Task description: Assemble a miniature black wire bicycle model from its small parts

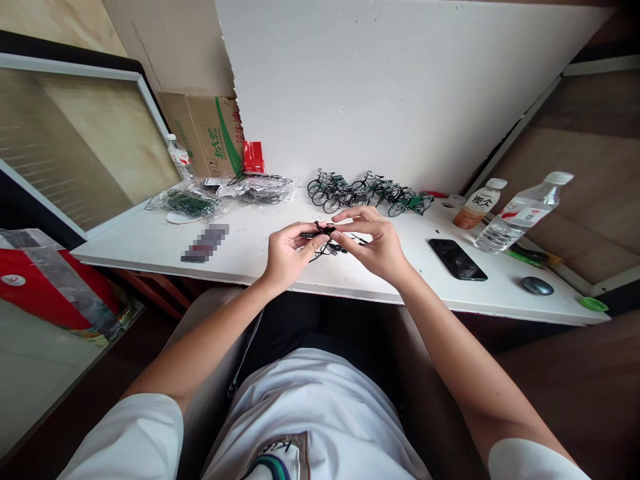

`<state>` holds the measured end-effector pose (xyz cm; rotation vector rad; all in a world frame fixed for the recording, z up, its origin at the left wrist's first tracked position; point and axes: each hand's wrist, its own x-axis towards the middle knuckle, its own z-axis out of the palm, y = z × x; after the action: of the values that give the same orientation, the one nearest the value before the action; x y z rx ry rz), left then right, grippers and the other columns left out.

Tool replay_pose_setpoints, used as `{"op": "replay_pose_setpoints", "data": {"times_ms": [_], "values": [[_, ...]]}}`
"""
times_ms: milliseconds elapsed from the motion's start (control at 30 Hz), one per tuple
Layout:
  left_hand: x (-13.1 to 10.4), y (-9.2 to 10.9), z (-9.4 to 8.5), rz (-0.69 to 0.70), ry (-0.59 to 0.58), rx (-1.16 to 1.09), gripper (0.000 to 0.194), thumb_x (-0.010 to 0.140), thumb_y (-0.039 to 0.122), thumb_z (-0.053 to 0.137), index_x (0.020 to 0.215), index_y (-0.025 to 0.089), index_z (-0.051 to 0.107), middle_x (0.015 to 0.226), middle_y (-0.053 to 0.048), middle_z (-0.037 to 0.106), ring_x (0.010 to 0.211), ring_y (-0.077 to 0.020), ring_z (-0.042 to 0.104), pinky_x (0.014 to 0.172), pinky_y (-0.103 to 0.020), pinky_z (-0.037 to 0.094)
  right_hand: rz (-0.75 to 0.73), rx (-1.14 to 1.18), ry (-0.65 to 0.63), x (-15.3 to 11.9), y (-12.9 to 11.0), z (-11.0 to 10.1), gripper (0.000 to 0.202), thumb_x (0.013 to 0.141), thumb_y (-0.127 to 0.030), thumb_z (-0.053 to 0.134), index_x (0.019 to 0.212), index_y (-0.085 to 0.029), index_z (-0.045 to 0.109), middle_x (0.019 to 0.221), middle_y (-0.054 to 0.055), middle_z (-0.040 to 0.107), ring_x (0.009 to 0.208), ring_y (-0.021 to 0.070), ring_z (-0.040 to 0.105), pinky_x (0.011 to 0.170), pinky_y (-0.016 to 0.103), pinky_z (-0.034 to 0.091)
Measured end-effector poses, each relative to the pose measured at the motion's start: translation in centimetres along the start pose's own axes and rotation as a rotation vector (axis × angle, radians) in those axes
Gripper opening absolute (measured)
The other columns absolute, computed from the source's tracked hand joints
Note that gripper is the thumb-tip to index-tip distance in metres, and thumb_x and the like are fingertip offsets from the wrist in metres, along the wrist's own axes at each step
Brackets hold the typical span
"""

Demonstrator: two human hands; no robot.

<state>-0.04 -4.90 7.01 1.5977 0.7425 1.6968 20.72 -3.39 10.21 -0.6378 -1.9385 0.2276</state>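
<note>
Piece (pixel 326 231), black, pinched by your left hand (pixel 289 252) and right hand (pixel 374 245), miniature bicycles (pixel 345 193) at one o'clock, bottle (pixel 471 208) marked "炭" near three, green-lettered carton (pixel 204 137) at ten

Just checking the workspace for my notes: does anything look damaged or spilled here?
The white panel behind the table looks damaged: its left edge is ragged, near the cardboard box. I see no spill. Pixelation obscures a patch at the table's left.

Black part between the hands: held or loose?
Held: the left hand pinches the black part between thumb and fingers; the right hand meets it.
</note>
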Motion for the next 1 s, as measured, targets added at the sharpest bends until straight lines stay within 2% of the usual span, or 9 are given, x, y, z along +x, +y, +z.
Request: {"op": "replay_pose_setpoints", "data": {"times_ms": [200, 333, 500, 633, 800, 1000], "values": [[-0.3, 0.7, 0.1, 0.047, -0.019, -0.001, 0.034, 0.084, 0.035, 0.094, 0.113, 0.019, 0.086, 0.115, -0.011, 0.082, 0.105, -0.0247, 0.081, 0.094, -0.036, 0.068, -0.056, -0.058, 0.062, 0.0, -0.3, 0.0, 0.007, 0.097, -0.038, 0.082, 0.100, -0.033, 0.087, 0.115, 0.006, 0.080, 0.115, 0.0290, 0.069, 0.099, 0.053, 0.058], [-0.1, 1.2, 0.0, 0.070, -0.016, -0.004, 0.031, 0.083, 0.035, 0.094, 0.108, 0.019, 0.086, 0.111, -0.010, 0.082, 0.102, -0.0231, 0.080, 0.091, -0.034, 0.068, -0.114, -0.104, 0.039, 0.1, -0.8, -0.2, 0.008, 0.098, -0.037, 0.080, 0.101, -0.033, 0.087, 0.115, 0.007, 0.079, 0.117, 0.0300, 0.066, 0.095, 0.053, 0.059], [0.4, 1.2, 0.0, -0.065, -0.030, -0.105, 0.035, 0.077, 0.035, 0.098, 0.104, 0.017, 0.085, 0.104, -0.009, 0.083, 0.095, -0.0213, 0.079, 0.088, -0.032, 0.066, -0.237, -0.189, 0.033, 0.4, -1.9, -0.7, 0.008, 0.099, -0.033, 0.077, 0.100, -0.031, 0.085, 0.112, 0.008, 0.080, 0.113, 0.0310, 0.065, 0.098, 0.057, 0.057], [0.8, 1.0, -0.1, -0.183, -0.031, -0.206, 0.041, 0.072, 0.039, 0.102, 0.100, 0.016, 0.082, 0.100, -0.008, 0.081, 0.094, -0.0201, 0.077, 0.087, -0.031, 0.064, -0.289, -0.273, 0.017, 0.4, -2.3, -0.6, 0.012, 0.098, -0.033, 0.077, 0.108, -0.030, 0.083, 0.114, 0.009, 0.079, 0.114, 0.0319, 0.065, 0.102, 0.058, 0.055], [1.0, 0.8, 0.1, -0.340, -0.048, -0.380, 0.047, 0.068, 0.042, 0.104, 0.099, 0.015, 0.080, 0.095, -0.005, 0.079, 0.091, -0.0181, 0.076, 0.092, -0.035, 0.064, -0.273, -0.391, 0.026, -0.1, -2.3, -0.4, 0.017, 0.099, -0.037, 0.075, 0.114, -0.029, 0.078, 0.116, 0.009, 0.077, 0.120, 0.0334, 0.063, 0.101, 0.056, 0.053], [0.8, 0.8, 0.4, -0.376, -0.008, -0.368, 0.046, 0.064, 0.042, 0.105, 0.092, 0.015, 0.082, 0.092, -0.005, 0.079, 0.086, -0.0165, 0.075, 0.091, -0.035, 0.065, -0.205, -0.463, -0.003, -0.3, -3.2, -0.1, 0.013, 0.100, -0.035, 0.071, 0.111, -0.028, 0.074, 0.117, 0.008, 0.077, 0.125, 0.0355, 0.061, 0.100, 0.056, 0.049]]}}
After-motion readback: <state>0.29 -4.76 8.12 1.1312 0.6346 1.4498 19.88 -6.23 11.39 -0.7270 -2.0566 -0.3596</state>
